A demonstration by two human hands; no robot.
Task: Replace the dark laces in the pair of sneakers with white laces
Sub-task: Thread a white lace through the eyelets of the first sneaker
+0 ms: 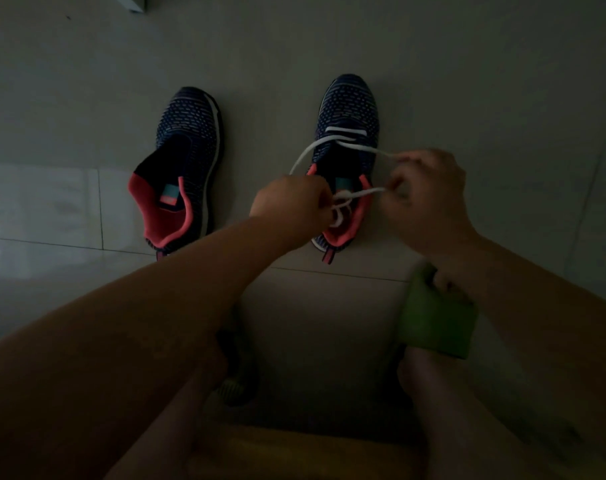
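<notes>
Two dark knit sneakers stand side by side on the tiled floor (467, 81), toes pointing away from the person and heel openings toward them, so each shoe's long axis runs straight out from the body. The right sneaker (350, 109) already carries a white lace (346, 131): one bar crosses near the toe end of the eyelet row, and from there two strands sweep back toward the heel, one to each side. The left hand (292, 206) hovers over the heel opening on that shoe's left flank, fingers curled and pinching a strand whose end dangles in a small loop just beside the knuckles. The right hand (429, 195) is on the opposite flank, fingers curled round the other strand, which stretches between the two hands across the tongue. The hands are apart, with the shoe's collar between them, and both sit nearer the heel than the laced bar does. So the coming crossings, as I judge it, must work from the toe back toward the person, each hand feeding its strand inward to the far side's eyelet. The left sneaker (187, 157) stands well apart to the left, tilted slightly onto its side, with no lace visible in it, and the left hand is the nearer one for it. A green slipper (436, 320) covers a foot below the right forearm
</notes>
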